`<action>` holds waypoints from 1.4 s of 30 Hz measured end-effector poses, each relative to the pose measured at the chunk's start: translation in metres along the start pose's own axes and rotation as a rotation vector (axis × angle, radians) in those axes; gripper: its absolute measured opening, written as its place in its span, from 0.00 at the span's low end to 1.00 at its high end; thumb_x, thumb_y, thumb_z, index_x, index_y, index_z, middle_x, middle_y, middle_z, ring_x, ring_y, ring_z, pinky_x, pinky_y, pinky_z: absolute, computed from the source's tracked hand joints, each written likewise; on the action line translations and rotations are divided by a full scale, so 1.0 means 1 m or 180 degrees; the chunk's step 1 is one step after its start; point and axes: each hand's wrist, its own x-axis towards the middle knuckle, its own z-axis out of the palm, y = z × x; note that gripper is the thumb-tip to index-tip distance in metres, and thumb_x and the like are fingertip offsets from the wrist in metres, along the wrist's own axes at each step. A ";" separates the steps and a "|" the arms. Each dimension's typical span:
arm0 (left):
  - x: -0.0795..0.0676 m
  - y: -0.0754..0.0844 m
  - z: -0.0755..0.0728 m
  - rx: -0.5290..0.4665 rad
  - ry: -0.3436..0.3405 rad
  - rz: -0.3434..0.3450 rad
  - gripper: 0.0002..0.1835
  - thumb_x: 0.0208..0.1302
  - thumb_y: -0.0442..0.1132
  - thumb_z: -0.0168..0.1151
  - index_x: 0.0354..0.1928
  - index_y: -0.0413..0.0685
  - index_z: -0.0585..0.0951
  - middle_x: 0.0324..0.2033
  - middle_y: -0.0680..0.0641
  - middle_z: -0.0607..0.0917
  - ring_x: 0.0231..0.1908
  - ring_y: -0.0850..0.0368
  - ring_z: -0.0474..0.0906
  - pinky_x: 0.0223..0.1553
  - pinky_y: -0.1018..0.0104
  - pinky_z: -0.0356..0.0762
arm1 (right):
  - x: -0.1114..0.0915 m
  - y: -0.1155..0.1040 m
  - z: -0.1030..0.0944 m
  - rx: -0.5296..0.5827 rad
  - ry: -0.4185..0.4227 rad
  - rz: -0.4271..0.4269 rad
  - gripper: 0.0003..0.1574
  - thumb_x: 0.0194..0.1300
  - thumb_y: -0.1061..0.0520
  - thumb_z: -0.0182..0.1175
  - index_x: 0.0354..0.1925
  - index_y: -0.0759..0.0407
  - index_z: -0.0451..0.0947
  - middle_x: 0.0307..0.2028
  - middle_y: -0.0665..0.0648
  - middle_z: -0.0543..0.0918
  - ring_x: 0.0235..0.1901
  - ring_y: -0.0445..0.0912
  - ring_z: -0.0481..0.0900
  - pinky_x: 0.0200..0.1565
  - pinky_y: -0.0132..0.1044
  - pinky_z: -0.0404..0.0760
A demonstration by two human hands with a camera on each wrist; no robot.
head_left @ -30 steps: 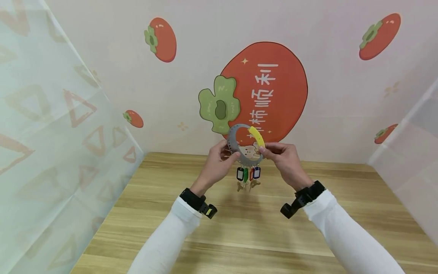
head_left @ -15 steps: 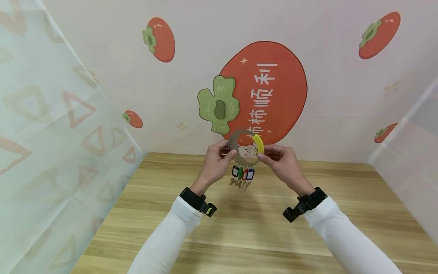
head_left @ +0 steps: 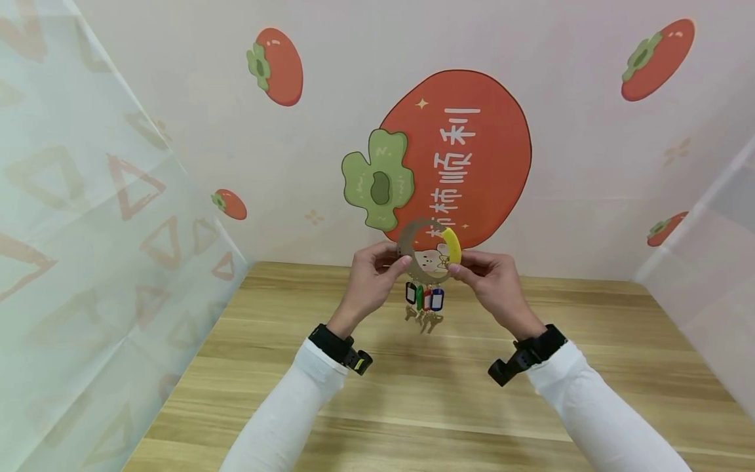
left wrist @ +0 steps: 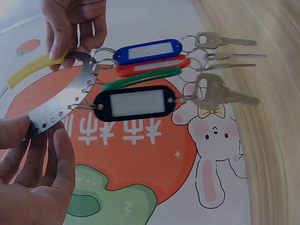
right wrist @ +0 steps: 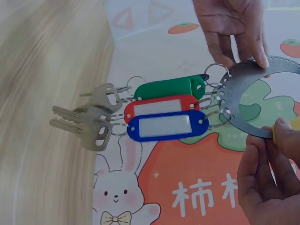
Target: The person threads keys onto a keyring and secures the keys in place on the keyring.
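Note:
Between both hands hangs a flat grey metal key ring (head_left: pixel 407 239), with a row of holes along its edge and a yellow sleeve (head_left: pixel 453 244) on one side. My left hand (head_left: pixel 373 275) pinches the metal band at its left, thumb in front. At the yellow sleeve's lower end, my right hand (head_left: pixel 495 285) pinches the ring. Below dangle a blue key tag (left wrist: pixel 147 50), a red tag (right wrist: pixel 161 107), a green tag (right wrist: pixel 169 88) and a black tag (left wrist: pixel 136 103), linked to the holes by small split rings. Several keys (left wrist: pixel 211 91) hang from the tags.
A wood-grain table (head_left: pixel 377 400) lies below the hands. Behind it stands a pale wall (head_left: pixel 578 164) printed with orange persimmons, white characters and a rabbit. A whitish sheet with triangle prints (head_left: pixel 88 262) slopes along the left side. Each wrist wears a black strap camera.
The key ring dipped a little, then rose and shifted slightly right. Tags and keys swung left and partly back right below it. Both hands kept their pinch throughout.

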 end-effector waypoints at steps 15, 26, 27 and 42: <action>-0.003 -0.004 -0.001 -0.0020 -0.0016 0.0089 0.08 0.71 0.30 0.62 0.47 0.34 0.85 0.38 0.39 0.86 0.40 0.42 0.84 0.42 0.64 0.80 | 0.002 -0.003 0.000 -0.0030 0.0050 0.0010 0.16 0.70 0.62 0.64 0.53 0.68 0.84 0.41 0.68 0.86 0.37 0.42 0.84 0.42 0.31 0.82; -0.008 -0.004 0.000 0.0054 -0.0038 -0.0098 0.09 0.71 0.32 0.63 0.48 0.35 0.85 0.40 0.41 0.86 0.40 0.49 0.83 0.44 0.61 0.81 | -0.002 0.001 0.001 -0.0148 -0.0027 0.0067 0.17 0.70 0.61 0.63 0.54 0.68 0.83 0.42 0.68 0.86 0.37 0.43 0.84 0.42 0.32 0.83; -0.009 -0.005 0.000 0.0048 -0.0049 -0.0104 0.09 0.71 0.32 0.63 0.48 0.36 0.85 0.40 0.41 0.86 0.40 0.49 0.83 0.44 0.61 0.81 | -0.002 0.001 0.001 -0.0152 -0.0045 0.0077 0.17 0.70 0.61 0.63 0.55 0.68 0.83 0.42 0.68 0.86 0.37 0.43 0.84 0.42 0.32 0.83; -0.024 -0.013 0.002 0.0116 -0.0240 -0.0436 0.06 0.67 0.31 0.65 0.41 0.33 0.85 0.34 0.40 0.86 0.32 0.48 0.85 0.34 0.64 0.82 | -0.019 0.009 -0.005 -0.0098 -0.0592 0.0649 0.16 0.70 0.58 0.65 0.51 0.66 0.83 0.41 0.62 0.87 0.40 0.57 0.86 0.43 0.39 0.85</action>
